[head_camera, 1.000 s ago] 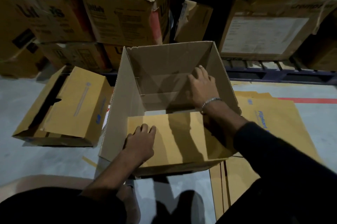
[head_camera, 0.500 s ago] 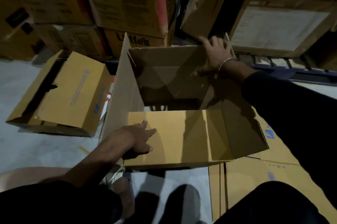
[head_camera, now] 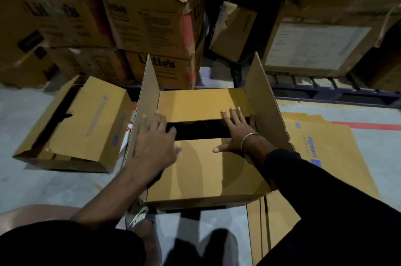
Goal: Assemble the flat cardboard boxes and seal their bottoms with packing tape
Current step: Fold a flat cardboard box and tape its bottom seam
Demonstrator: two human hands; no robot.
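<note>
**Head view: both long flaps now folded down over the box**

Head camera looks down on a cardboard box (head_camera: 204, 170) standing on the floor before the person. Half a second ago the far flap (head_camera: 201, 104) stood upright in the right hand (head_camera: 235, 133); now it lies folded under those straight, spread fingers. The left hand (head_camera: 152, 142), blurred, presses the near flap (head_camera: 206, 170) with flat fingers. A dark gap remains between both sets of fingertips. Two side flaps stand up outside the hands. Taping likely comes next; no tape visible.

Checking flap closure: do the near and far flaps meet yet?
Apart. The head view shows a dark gap between the far flap and the near flap.
</note>
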